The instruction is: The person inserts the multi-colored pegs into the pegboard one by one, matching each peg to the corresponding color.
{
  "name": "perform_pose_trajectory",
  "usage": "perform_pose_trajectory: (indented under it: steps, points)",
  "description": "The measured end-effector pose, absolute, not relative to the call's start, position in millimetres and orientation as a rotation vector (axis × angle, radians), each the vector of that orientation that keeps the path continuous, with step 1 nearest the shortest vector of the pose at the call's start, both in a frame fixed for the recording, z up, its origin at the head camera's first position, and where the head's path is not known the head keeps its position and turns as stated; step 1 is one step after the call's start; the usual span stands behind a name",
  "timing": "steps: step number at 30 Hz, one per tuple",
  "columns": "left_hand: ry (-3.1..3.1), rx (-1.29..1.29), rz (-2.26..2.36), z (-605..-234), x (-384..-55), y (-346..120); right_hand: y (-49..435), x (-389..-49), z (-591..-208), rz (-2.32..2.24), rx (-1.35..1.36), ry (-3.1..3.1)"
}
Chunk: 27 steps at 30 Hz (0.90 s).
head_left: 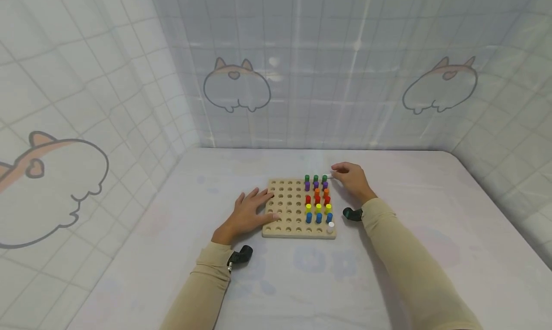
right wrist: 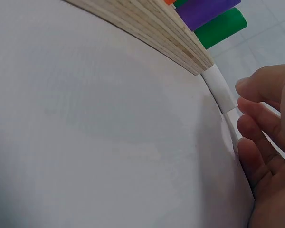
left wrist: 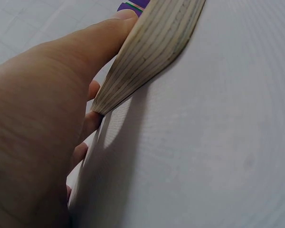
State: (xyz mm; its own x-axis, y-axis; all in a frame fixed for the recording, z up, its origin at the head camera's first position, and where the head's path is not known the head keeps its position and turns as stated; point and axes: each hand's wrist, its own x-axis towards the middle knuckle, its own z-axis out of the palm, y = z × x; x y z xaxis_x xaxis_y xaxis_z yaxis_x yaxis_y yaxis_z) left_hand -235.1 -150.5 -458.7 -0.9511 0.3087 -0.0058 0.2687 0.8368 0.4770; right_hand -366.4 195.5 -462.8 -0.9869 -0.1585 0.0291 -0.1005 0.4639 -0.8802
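A wooden peg board (head_left: 280, 234) with rows of round holes lies flat. My left hand (head_left: 247, 214) rests over its left side, fingers spread and the thumb (left wrist: 104, 38) on its top edge. Beyond the far right corner my right hand (head_left: 351, 177) reaches down to a white peg (right wrist: 219, 88) lying on the table. The thumb and forefinger tips are right at the peg's end, the other fingers loosely bent. Upright pegs fill much of the board's right side: green (head_left: 316, 178), purple (head_left: 316, 185), orange (head_left: 326, 192), red (head_left: 317, 200), yellow (head_left: 318, 208) and blue (head_left: 318, 218).
Another white peg (head_left: 330, 227) stands in the near right corner of the board. A pale cloth covers the table (head_left: 297, 282), and tiled-pattern curtains (head_left: 310, 81) with drawn animals hang behind and at both sides. Black wrist mounts (head_left: 352, 214) sit at both cuffs.
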Motion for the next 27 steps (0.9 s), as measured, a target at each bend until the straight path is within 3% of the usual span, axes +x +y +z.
perform_pose_trajectory:
  steps: [17,27]
  points:
    - [2.948,0.48,0.731,-461.4,-235.6,-151.8,187.0,-369.3,-466.8,-1.342,-0.342,2.792]
    - [2.946,0.497,0.743,-460.1,-235.4,-151.0,189.4,-366.1,-468.8,-1.441,-0.289,2.804]
